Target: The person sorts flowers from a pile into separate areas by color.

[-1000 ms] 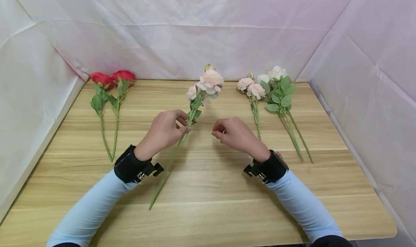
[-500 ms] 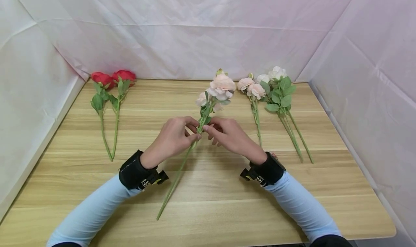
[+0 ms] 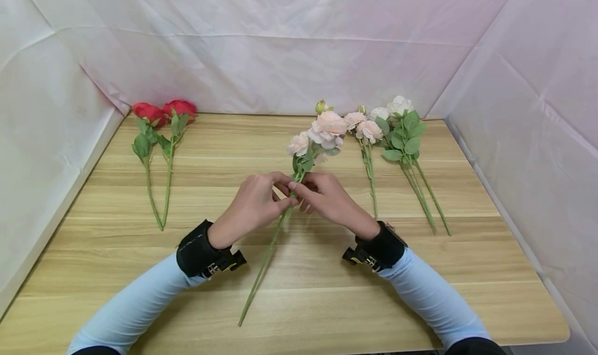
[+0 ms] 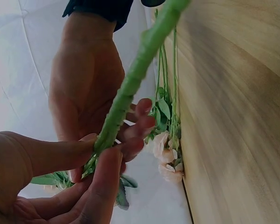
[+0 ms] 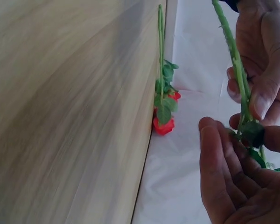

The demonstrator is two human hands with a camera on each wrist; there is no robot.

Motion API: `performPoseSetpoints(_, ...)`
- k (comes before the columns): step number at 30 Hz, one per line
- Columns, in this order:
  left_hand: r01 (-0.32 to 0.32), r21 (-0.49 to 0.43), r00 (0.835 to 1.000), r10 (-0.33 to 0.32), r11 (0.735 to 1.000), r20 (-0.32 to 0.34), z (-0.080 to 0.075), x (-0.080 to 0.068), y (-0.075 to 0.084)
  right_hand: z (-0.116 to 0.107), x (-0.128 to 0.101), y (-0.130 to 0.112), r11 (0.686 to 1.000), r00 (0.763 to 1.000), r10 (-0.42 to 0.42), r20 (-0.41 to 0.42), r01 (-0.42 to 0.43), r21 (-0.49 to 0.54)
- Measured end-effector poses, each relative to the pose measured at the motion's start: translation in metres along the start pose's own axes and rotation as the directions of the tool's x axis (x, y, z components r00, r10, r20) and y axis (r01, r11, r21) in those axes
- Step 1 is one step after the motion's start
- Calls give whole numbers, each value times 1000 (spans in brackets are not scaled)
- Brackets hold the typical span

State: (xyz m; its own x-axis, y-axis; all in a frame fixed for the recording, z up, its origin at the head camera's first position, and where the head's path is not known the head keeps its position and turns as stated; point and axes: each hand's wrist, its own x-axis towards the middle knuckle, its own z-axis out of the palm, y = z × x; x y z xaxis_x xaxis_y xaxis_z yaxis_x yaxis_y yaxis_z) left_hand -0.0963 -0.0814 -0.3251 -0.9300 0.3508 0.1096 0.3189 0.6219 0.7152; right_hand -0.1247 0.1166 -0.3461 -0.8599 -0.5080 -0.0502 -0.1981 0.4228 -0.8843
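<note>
Head view: we find both hands meeting over the middle of the bench (image 3: 140,303). The left hand (image 3: 254,204) pinches the pale pink flower stem (image 3: 268,254) between thumb and fingers, just below its leaves. The right hand (image 3: 327,196) comes in from 3 o'clock, its fingers curled at the same spot on the stem, touching the left fingertips. The stem is held off the bench, blooms toward 12 o'clock, cut end toward 7 o'clock. At 10 o'clock lie two red roses (image 3: 163,111). At 1 o'clock lie another pink sprig (image 3: 364,129) and a white-flowered leafy bunch (image 3: 404,132), the held blooms close beside them.

Left wrist view: the left hand (image 4: 51,182) has thumb and forefinger closed on the pale pink flower stem (image 4: 130,88). The right hand (image 4: 91,88) sits behind the stem, fingertips curled against it. The pink sprig (image 4: 168,158) lies on the bench beyond.

Right wrist view: the right hand (image 5: 233,182) is half curled, fingertips at a leaf on the pale pink flower stem (image 5: 231,51); the left hand (image 5: 263,60) grips above. The red roses (image 5: 164,122) lie far off.

Our judgement: one stem is in hand, with four other stems flat on the bench; no bunch is gathered yet.
</note>
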Motion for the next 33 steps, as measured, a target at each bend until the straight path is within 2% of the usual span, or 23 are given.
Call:
performPoseSetpoints(6, 11, -35, 1000, -11, 999, -10, 2, -1, 2, 1, -2, -3, 1000, 999, 16, -29, -15, 25)
performPoseSetpoints(13, 19, -112, 1000, -19, 993, -2, 4, -2, 1, 3, -4, -5, 992, 998, 33, -58, -26, 126)
performPoseSetpoints(20, -13, -127, 1000, 12, 992, -14, 4, -1, 2, 0, -5, -7, 991, 996, 30, -88, -18, 135)
performPoseSetpoints(26, -42, -133, 999, 40, 990, -15, 3, -1, 2, -4, -4, -8, 981, 996, 14, -92, 5, 195)
performPoseSetpoints(33, -98, -111, 995, 94, 989, -41, 3, -2, 0, -15, 0, -2, 986, 991, 7, -131, 15, 165)
